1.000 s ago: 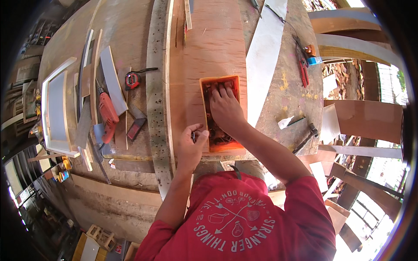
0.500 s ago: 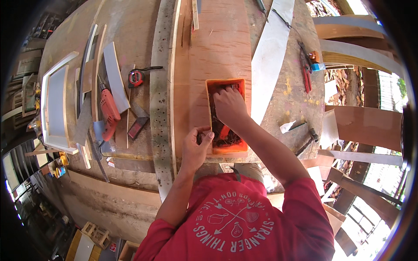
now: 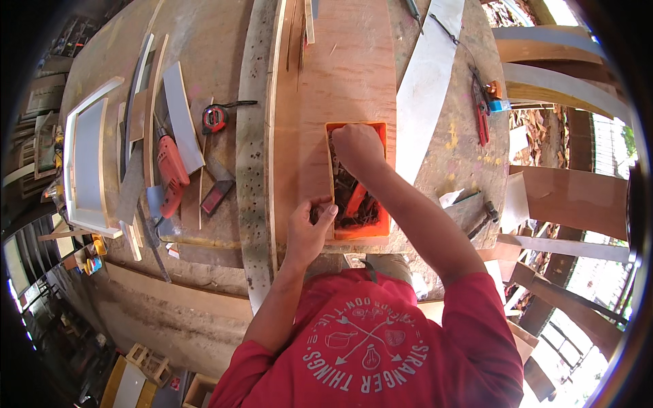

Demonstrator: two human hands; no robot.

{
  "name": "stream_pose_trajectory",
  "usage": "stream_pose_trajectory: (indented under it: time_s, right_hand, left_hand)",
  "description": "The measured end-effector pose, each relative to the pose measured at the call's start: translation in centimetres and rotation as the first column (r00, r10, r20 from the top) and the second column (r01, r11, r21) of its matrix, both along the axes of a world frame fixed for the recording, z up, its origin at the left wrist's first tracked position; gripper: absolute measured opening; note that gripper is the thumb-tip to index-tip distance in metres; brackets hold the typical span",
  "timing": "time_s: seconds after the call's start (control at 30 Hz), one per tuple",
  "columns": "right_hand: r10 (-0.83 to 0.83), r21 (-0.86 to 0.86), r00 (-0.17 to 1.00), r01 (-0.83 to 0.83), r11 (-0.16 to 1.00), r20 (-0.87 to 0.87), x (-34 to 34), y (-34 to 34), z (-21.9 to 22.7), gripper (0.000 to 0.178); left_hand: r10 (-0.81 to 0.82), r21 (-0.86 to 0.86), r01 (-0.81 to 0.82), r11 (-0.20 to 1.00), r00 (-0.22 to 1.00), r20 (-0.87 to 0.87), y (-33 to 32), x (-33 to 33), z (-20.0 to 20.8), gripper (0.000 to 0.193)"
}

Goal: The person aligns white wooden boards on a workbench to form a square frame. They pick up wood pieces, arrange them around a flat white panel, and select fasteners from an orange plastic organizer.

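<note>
An orange open box (image 3: 362, 233) stands on the reddish plywood board (image 3: 347, 75) in front of me. Inside lie many small dark pieces, perhaps screws or nails, and an orange-red object (image 3: 355, 200) whose kind I cannot make out. My right hand (image 3: 358, 148) reaches into the far part of the box; its fingers point down and are hidden. Beside the box's near left wall is my left hand (image 3: 307, 228), thumb and fingers curled together around something small and dark.
Left of a perforated metal strip (image 3: 254, 156) lie a red drill (image 3: 171, 170), a tape measure (image 3: 214, 120), wood strips and a white-edged frame (image 3: 72, 170). To the right are a pale strip (image 3: 428, 81), red-handled pliers (image 3: 482, 126) and a hammer (image 3: 488, 212).
My right hand has shifted slightly farther and to the left within the box, its fingers now deeper out of sight. My left hand has stayed nearly still.
</note>
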State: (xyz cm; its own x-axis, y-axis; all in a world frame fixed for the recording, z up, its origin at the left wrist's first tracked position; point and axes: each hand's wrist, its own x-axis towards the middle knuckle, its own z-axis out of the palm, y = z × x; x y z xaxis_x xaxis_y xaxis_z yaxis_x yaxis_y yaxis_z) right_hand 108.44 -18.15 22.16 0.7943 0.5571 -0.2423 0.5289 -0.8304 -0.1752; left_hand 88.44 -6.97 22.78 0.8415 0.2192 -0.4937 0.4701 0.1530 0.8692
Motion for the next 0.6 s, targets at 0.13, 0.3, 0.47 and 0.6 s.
stream_pose_trajectory:
  time_s: [0.13, 0.3, 0.47, 0.6]
  right_hand:
    - [0.096, 0.028, 0.995, -0.096, 0.995, 0.020, 1.1, -1.0, 0.0, 0.014]
    - [-0.056, 0.174, 0.991, 0.078, 0.982, -0.125, -0.3, -2.0, 6.0, 0.012]
    - [0.036, 0.513, 0.820, 0.323, 0.795, -0.572, -4.5, -4.7, 10.3, 0.014]
    - [0.035, 0.535, 0.935, 0.171, 0.827, -0.354, -3.3, -7.7, 10.5, 0.015]
  left_hand:
    - [-0.057, 0.074, 0.056, 0.996, 0.998, 0.008, 0.1, 0.3, 0.3, 0.037]
    - [0.106, -0.143, -0.099, 0.985, 0.994, 0.038, 0.4, 0.2, -0.3, 0.037]
    - [0.309, -0.688, -0.240, 0.685, 0.951, -0.024, 0.3, 3.7, 6.2, 0.032]
    - [0.322, -0.694, -0.318, 0.646, 0.938, -0.130, 1.6, 3.4, 3.7, 0.027]
